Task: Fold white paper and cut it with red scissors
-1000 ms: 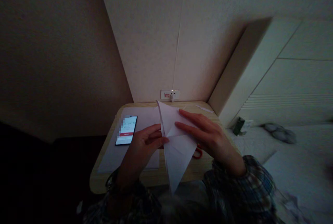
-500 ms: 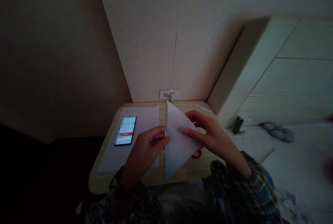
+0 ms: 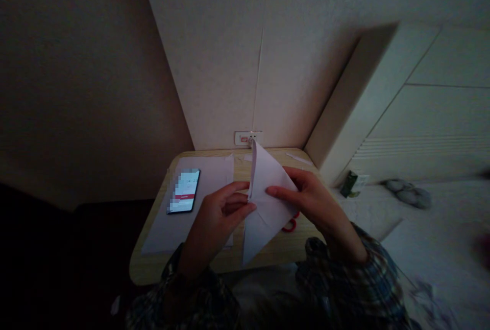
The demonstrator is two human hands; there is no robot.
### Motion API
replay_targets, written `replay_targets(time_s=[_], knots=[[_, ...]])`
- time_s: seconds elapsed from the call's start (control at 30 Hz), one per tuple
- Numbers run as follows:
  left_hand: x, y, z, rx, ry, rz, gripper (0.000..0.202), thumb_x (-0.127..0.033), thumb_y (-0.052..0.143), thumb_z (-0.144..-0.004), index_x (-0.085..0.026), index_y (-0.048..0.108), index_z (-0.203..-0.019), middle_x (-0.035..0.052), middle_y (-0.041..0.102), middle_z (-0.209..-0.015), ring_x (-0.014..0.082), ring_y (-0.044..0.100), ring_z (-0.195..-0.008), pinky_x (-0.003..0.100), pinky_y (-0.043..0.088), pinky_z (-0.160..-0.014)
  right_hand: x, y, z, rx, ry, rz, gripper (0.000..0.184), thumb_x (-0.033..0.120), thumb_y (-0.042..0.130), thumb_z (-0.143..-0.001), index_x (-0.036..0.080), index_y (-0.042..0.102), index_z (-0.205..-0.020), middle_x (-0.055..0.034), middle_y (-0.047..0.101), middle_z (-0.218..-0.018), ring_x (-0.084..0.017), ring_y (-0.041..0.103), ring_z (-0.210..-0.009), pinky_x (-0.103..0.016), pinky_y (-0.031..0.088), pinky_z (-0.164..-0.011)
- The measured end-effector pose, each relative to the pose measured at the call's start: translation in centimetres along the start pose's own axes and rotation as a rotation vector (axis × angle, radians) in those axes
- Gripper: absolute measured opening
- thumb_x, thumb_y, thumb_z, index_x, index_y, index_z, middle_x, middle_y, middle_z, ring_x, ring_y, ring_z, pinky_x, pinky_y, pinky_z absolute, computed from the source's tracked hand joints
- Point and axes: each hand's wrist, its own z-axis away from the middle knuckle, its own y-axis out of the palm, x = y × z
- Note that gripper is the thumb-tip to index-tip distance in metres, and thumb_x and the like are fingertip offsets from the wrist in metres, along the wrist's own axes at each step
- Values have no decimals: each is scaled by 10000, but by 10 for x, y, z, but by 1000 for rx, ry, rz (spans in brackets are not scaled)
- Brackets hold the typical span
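Between my hands, above a small wooden table (image 3: 149,268), is a white sheet of paper (image 3: 268,202) folded into a triangle, one corner pointing away from me. My left hand (image 3: 220,215) pinches its left edge between thumb and fingers, where the layers part a little. On the right side my right hand (image 3: 306,194) grips it, thumb flat on the front and fingers behind. Under the paper, mostly hidden, a red-handled tool (image 3: 290,226) shows a loop that looks like a scissors handle.
A lit phone (image 3: 185,190) lies on white paper sheets (image 3: 214,171) at the table's left. Narrow paper scraps (image 3: 298,158) lie at the back edge, below a wall socket (image 3: 248,138). To the right is a bed (image 3: 444,233) with a grey object (image 3: 408,193) and a small green box (image 3: 349,184).
The top corner of the folded paper has swung slightly right and its left edge now gapes a little. My left hand has shifted slightly right along with it.
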Motion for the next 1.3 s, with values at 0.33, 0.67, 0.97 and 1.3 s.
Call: replay_targets(time_s=[0.33,0.67,0.97,1.3], knots=[[0,3,-1,-27,-22,-52,267,-243,691,-686,-144,641,-929,37,742,-825,161,693,-777,222,545,-718,2,1,1,-1,0,19,150,255,698,-677,164,646,-785,31,568,-577,-126,523,-530,-216,373,-440],[-2,4,1,-20,27,-78,112,-270,670,-706,-168,649,-747,19,727,-791,169,686,-751,225,539,-674,0,1,1,1,-19,47,169,215,713,-654,155,637,-793,46,547,-556,-90,436,-454,-204,331,-403],[0,4,2,-45,59,-58,78,-251,671,-706,-182,674,-745,11,733,-776,163,686,-739,217,537,-670,0,2,1,-19,-81,85,171,216,716,-662,174,642,-811,23,582,-618,-126,515,-545,-221,370,-445],[-8,8,4,-163,76,-52,71,-223,684,-673,-173,634,-667,-12,698,-656,151,675,-665,208,535,-626,2,2,0,9,-119,52,209,229,713,-680,174,647,-870,0,621,-711,-164,566,-666,-241,430,-517]])
